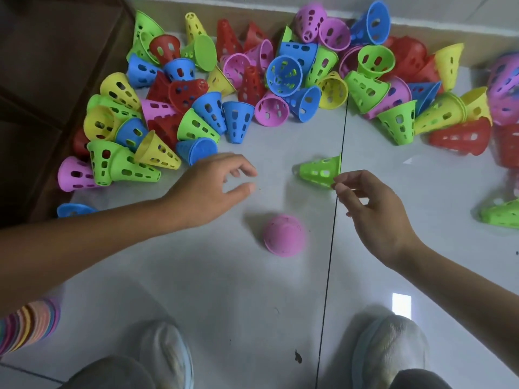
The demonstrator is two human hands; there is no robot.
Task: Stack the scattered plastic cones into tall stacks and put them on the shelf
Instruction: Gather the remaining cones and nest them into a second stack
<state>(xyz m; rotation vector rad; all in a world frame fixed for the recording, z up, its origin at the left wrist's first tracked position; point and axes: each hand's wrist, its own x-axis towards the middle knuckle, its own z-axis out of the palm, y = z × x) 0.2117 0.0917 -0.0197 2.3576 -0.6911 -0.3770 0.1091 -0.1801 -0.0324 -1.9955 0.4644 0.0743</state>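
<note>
A large heap of perforated plastic cones [252, 80] in red, blue, green, yellow and pink covers the far floor. My right hand [373, 214] pinches the rim of a single green cone [318, 171] that lies on its side. My left hand [213, 186] hovers to the left of it, fingers apart, holding nothing. A pink cone [284, 238] stands upright on the floor between my hands, seen from above. A tall multicoloured stack of cones [31, 324] lies at the lower left edge.
A dark wooden shelf unit [56, 66] stands at the left. My two shoes [168, 357] are at the bottom. A tile joint [334, 220] runs down the pale floor. More cones, one green [502, 216], lie at the right edge.
</note>
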